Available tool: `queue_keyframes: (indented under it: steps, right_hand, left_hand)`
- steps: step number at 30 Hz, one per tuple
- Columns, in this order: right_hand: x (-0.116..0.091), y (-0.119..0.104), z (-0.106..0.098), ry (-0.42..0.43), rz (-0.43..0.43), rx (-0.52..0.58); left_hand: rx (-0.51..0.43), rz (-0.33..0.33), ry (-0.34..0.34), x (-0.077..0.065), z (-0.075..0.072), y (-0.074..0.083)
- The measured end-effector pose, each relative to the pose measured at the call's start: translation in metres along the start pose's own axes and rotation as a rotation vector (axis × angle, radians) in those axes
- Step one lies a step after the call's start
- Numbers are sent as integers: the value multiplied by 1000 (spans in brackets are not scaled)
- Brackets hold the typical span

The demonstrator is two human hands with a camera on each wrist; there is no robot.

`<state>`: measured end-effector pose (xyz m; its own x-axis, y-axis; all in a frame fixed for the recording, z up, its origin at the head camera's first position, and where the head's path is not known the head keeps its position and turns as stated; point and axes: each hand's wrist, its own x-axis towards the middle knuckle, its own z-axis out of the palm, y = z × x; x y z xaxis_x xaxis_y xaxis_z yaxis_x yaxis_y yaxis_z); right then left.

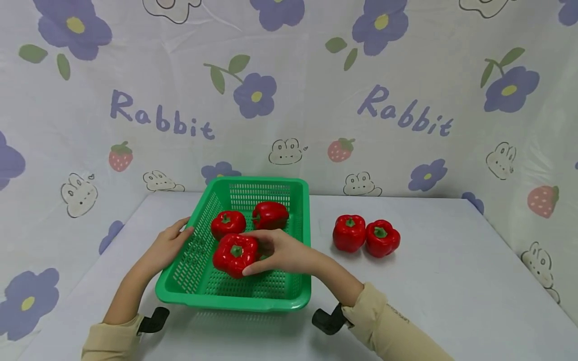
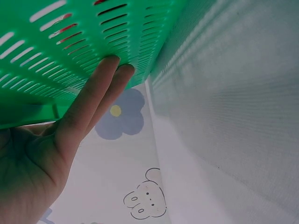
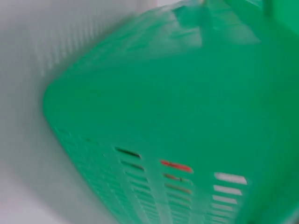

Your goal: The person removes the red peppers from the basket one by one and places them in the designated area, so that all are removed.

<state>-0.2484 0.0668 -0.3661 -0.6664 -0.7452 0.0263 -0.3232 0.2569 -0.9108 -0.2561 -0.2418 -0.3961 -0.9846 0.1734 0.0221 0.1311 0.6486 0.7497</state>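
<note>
A green plastic basket [image 1: 235,304] with slotted walls sits on the table. My left hand [image 1: 169,243] grips its left rim; in the left wrist view two straight fingers [image 2: 93,95] lie against the slotted outer wall under the rim. Over the front half of the basket, my right hand [image 1: 282,253] holds a red bell pepper [image 1: 230,260] between thumb and fingers, its green stem facing up. Behind it in the basket are another red bell pepper [image 1: 227,224] and one lying on its side [image 1: 272,215]. The right wrist view shows only the basket [image 3: 140,107], blurred.
Right of the basket, two red bell peppers [image 1: 349,234] [image 1: 382,239] stand side by side on the white table [image 1: 442,281]. A patterned cloth [image 1: 311,90] with flowers and rabbits hangs behind the table. Black wrist mounts [image 1: 328,321] stick out near both sleeves.
</note>
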Motion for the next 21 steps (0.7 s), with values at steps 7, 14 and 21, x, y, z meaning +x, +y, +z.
queue_keyframes:
  steps: [7,14,21]
  right_hand:
    - [-12,1,-17,79,28,10]
    - [-28,3,-33,157,50,13]
    - [-48,4,-51,277,104,4]
  left_hand:
    - [1,-1,5,-1,0,1]
    - [-9,-9,4,-1,1,1]
    - [-12,-12,2,-1,0,3]
